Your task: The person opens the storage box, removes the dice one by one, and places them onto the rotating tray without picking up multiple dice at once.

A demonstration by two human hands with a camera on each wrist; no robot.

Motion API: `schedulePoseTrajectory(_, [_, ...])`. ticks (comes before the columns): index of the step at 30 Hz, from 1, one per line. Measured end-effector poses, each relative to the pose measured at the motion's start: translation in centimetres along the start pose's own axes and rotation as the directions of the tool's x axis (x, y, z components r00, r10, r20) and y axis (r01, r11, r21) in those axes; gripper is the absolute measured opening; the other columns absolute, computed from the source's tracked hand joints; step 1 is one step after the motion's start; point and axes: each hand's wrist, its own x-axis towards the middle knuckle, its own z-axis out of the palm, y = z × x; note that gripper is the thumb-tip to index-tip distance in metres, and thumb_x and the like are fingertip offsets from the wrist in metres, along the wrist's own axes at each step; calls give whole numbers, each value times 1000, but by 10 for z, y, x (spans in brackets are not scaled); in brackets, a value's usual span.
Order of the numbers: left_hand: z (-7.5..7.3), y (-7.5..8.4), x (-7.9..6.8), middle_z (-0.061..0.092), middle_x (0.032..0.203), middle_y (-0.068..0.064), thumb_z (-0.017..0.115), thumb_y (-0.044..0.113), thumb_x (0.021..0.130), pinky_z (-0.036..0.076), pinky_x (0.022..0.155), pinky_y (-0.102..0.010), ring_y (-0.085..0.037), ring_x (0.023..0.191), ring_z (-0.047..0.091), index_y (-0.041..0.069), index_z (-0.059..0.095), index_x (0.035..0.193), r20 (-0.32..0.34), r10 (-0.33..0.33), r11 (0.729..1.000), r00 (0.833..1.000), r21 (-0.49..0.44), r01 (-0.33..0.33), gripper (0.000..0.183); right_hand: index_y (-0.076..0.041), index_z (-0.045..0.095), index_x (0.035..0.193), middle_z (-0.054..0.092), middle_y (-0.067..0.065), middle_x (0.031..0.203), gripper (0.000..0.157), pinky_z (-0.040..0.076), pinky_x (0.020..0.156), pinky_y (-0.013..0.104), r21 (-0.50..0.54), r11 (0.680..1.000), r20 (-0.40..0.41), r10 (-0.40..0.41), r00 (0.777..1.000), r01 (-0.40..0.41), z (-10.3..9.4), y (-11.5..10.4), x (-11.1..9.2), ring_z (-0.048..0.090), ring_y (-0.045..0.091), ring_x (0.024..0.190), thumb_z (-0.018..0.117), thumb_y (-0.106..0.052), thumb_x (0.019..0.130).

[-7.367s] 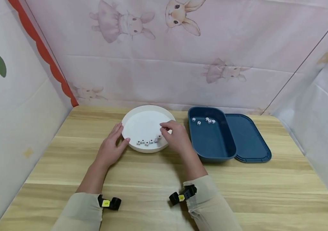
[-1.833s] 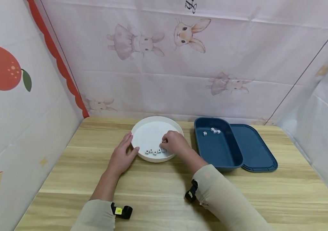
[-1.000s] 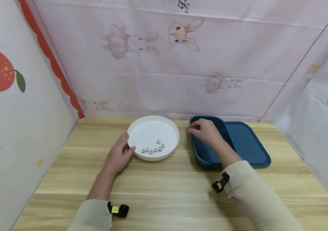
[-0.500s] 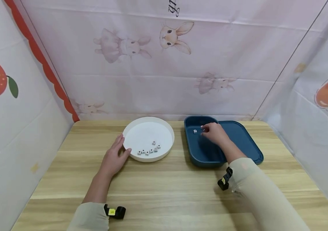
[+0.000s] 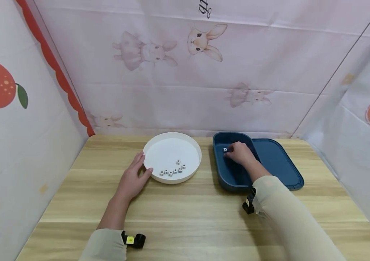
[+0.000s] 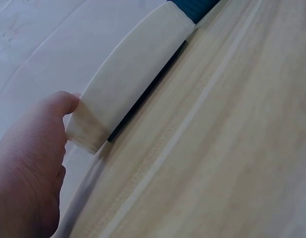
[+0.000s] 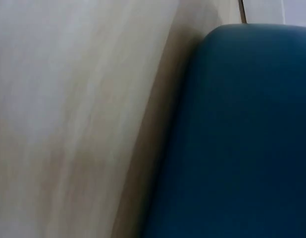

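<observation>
My left hand [image 5: 134, 181] rests against the left rim of a round white tray [image 5: 168, 150], its fingers along the side and thumb at the front edge. The left wrist view shows the thumb [image 6: 64, 103] touching the tray's pale side wall [image 6: 128, 64]. Several white dice [image 5: 175, 171] lie near the front of the tray. My right hand [image 5: 241, 154] reaches down into a deep blue box [image 5: 228, 172] with bent fingers. One white die [image 5: 225, 149] shows just left of its fingertips. The hand hides whatever is under it, so I cannot tell whether it pinches a die.
A flat blue lid [image 5: 279, 163] lies against the box's right side. The wooden table [image 5: 185, 221] carries everything, with a printed cloth wall [image 5: 158, 101] right behind it. In the right wrist view, the box's outer wall [image 7: 242, 139] fills the right side.
The right hand has gone from the tray to the box and lowered inside it. Since 7.4 s ago, dice have been added to the tray and fewer show in the box. The left hand stays put.
</observation>
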Motion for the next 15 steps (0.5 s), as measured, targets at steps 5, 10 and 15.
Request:
schedulePoseTrajectory(5, [-1,2,1,24,156,0,56,48,90,24,114,-51,-22,144,19,8,35,145,-3,-5,1000,1000,3,5,71,-3,67,112,67,13,105,45,52,79,41,-42,999,-16,0,1000,0,2,-3,3,61,22,85,62,-41,88])
schedulePoseTrajectory(10, [-1,4,0,23,156,0,56,49,90,23,114,-52,-23,144,18,8,35,145,11,-12,1000,1000,0,12,72,-7,71,104,69,7,92,36,52,69,36,-94,995,0,-22,1000,22,6,-7,5,60,18,74,61,-39,90])
schedulePoseTrajectory(15, [-2,3,1,23,156,-1,55,50,90,23,114,-51,-22,144,18,8,34,146,8,-18,1000,1000,-1,18,72,-11,72,101,69,5,93,26,51,68,35,-94,995,6,-43,999,43,7,-11,9,60,18,76,60,-32,91])
